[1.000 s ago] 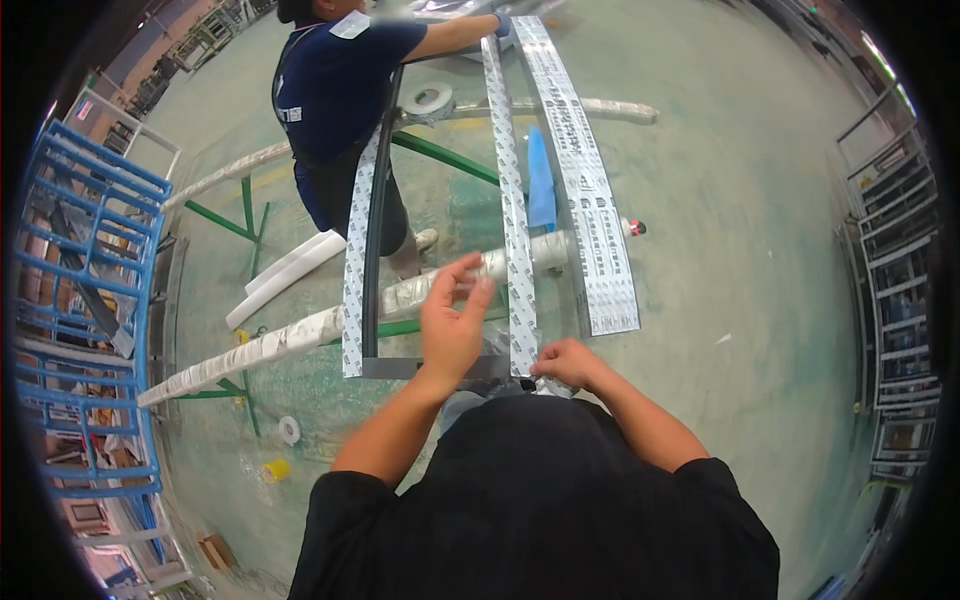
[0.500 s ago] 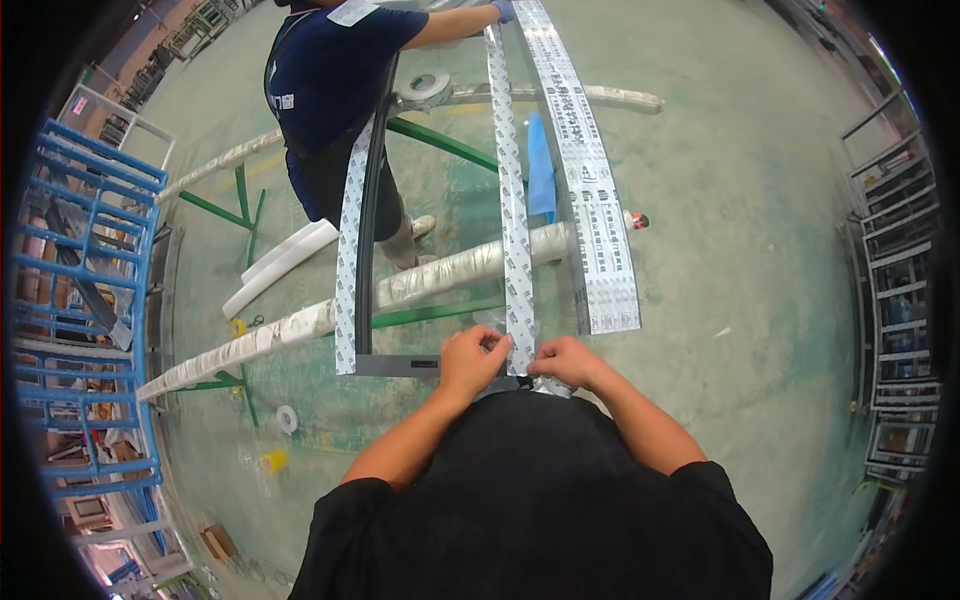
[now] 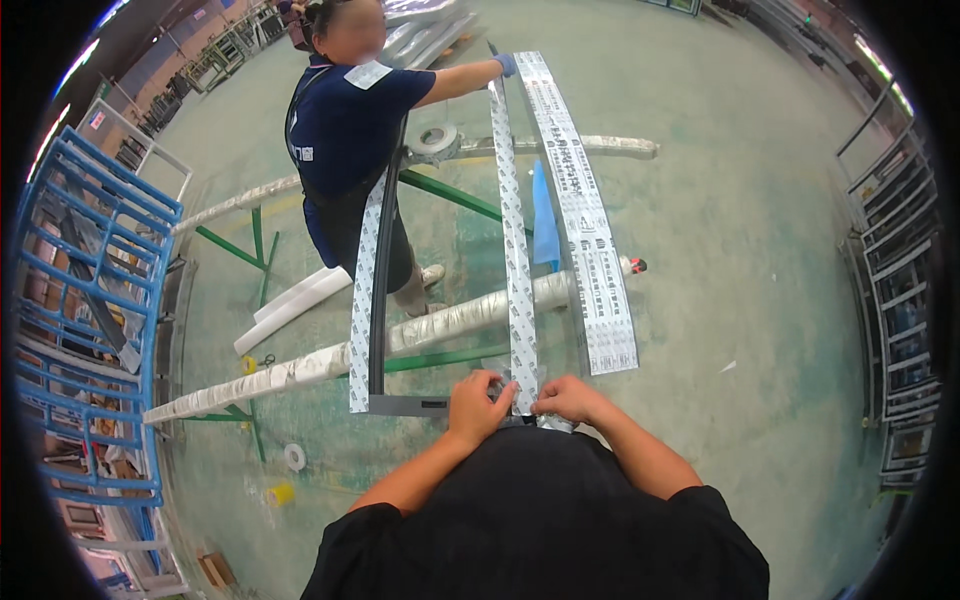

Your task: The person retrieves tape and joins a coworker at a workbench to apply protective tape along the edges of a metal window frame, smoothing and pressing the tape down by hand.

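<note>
At the near end of a dark metal frame [image 3: 400, 405], both my hands are on a long strip of printed protective film [image 3: 516, 290] that covers its right bar. My left hand [image 3: 478, 408] is closed at the strip's left edge, thumb against fingers; what it pinches is hidden. At the right edge, my right hand [image 3: 566, 398] has its fingertips pinched on the film, close to the end corner. Some crumpled silvery film [image 3: 555, 424] shows below my right hand. Another printed strip [image 3: 362, 300] covers the frame's left bar.
A co-worker [image 3: 350, 130] stands beyond the frame, one gloved hand at its far end. A wide printed panel [image 3: 585, 230] lies to the right. Wrapped beams [image 3: 450, 322] on green legs support the work. A tape roll [image 3: 435, 142] and blue sheet [image 3: 544, 220] lie beyond; blue racks [image 3: 90, 330] stand left.
The view has tilted up, so everything sits lower and the co-worker's head now shows. My hands stay at the strip's near end, with only a slight shift of the fingers.
</note>
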`<move>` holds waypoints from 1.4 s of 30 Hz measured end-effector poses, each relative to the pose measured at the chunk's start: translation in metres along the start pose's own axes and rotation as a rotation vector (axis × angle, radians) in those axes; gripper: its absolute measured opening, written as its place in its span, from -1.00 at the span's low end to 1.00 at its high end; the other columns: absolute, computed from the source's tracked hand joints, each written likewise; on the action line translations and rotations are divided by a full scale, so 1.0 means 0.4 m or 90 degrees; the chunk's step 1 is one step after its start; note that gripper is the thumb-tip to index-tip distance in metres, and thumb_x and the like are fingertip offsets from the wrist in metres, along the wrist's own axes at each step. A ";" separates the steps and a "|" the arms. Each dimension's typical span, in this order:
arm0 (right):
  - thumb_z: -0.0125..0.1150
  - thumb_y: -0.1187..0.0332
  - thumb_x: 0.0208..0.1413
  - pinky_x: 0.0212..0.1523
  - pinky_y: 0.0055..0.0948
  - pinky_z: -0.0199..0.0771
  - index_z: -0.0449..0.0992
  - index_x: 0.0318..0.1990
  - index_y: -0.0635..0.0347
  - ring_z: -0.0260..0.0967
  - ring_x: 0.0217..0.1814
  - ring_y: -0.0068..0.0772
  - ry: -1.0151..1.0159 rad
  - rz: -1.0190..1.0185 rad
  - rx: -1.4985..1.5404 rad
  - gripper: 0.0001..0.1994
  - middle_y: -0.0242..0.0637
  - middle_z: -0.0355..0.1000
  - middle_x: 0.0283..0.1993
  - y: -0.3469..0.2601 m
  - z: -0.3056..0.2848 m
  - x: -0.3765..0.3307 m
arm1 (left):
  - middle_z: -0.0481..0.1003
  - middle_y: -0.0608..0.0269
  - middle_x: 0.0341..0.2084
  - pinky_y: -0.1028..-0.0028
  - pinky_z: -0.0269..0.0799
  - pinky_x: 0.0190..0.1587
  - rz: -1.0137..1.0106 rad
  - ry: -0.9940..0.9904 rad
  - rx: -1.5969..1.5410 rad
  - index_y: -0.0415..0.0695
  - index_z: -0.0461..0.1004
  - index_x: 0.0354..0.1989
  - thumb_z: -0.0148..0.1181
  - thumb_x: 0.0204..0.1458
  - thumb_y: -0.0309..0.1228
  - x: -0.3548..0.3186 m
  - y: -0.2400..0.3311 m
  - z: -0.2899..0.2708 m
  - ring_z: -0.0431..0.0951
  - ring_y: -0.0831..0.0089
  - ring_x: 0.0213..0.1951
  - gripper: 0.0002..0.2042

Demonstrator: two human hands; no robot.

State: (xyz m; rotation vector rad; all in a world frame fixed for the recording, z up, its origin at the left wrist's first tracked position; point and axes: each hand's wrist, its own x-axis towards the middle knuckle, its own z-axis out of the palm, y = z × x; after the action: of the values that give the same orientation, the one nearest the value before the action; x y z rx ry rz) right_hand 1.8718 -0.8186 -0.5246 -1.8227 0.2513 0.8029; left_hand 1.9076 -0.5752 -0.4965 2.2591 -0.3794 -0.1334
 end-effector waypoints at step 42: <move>0.64 0.04 0.01 -0.13 -0.27 0.57 0.79 -0.22 0.15 0.56 -0.24 -0.37 -0.021 -0.041 -0.015 -0.63 -0.25 0.67 -0.33 0.012 -0.014 0.021 | 0.16 0.07 0.64 -0.17 -0.15 0.65 0.460 -0.120 0.418 -0.15 0.31 0.57 0.14 0.31 0.25 0.402 0.071 0.034 0.07 -0.09 0.65 -0.16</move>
State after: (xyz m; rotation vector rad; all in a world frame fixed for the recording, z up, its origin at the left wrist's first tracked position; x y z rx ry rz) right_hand 1.8777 -0.8237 -0.5326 -1.8281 0.1624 0.7933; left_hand 2.0509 -0.6529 -0.4795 2.5713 -1.4852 0.1858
